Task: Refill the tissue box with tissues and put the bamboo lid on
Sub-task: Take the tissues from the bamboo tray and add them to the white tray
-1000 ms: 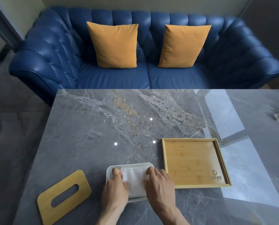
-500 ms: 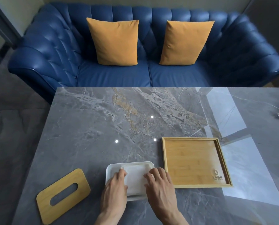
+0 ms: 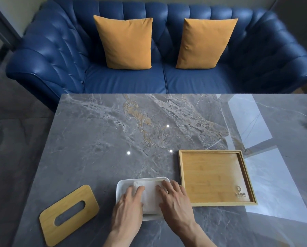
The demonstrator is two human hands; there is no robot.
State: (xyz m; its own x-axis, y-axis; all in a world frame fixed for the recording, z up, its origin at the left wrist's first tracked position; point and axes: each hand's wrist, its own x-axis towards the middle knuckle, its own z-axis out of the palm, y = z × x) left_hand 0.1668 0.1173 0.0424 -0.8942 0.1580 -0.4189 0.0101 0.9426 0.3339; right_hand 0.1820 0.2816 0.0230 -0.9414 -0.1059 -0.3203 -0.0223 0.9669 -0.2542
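The white tissue box [image 3: 121,186] sits at the near edge of the grey marble table [image 3: 99,139], directly in front of the person, with a stack of white tissues [image 3: 150,195] lying inside it. Both hands lie flat on the stack, palms down and fingers spread, gripping nothing: the left hand [image 3: 129,204] covers the near-left part of the tissues, the right hand [image 3: 174,200] the right part, with a strip of tissue showing between them. Compared with a second ago, the fingers have slid toward the near side of the box, and the tissues look flatter and more squarely within the rim. That suggests the pressing-down step is nearly finished, so the refill itself is probably done and the lid is what remains.

The bamboo lid [image 3: 68,214], an oblong board with a slot, lies flat on the table to the left of the box, apart from it and untouched. To the right, just beside the box, rests an empty bamboo tray [image 3: 215,204]. Beyond the table stands a blue sofa [image 3: 59,56] with two orange cushions [image 3: 126,43].
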